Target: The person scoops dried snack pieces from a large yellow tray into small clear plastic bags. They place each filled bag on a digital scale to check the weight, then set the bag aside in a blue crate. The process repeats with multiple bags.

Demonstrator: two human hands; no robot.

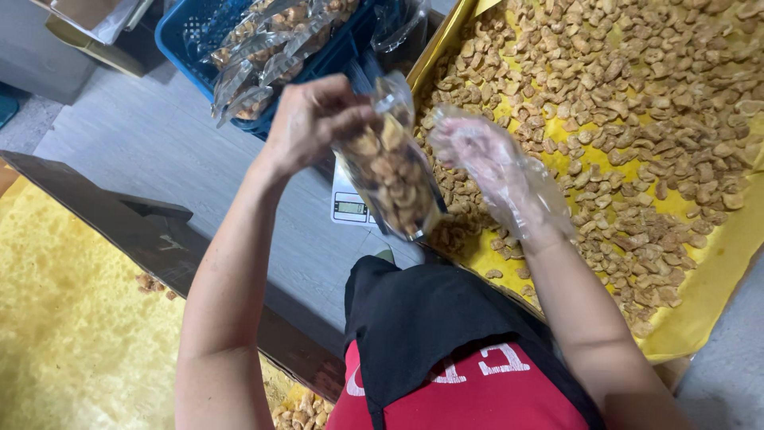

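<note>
My left hand grips the top of a clear plastic pouch filled with tan cashew-like nuts, holding it upright above a small white scale. My right hand, covered by a thin clear plastic glove, hovers just right of the pouch's mouth with its fingers loosely apart over the nuts. A large tray lined with yellow cloth spreads to the right, covered with several loose nuts.
A blue plastic crate holding filled clear pouches stands behind the scale. A dark wooden edge borders another yellow-lined tray at the left. Grey floor lies below. A cardboard box sits at top left.
</note>
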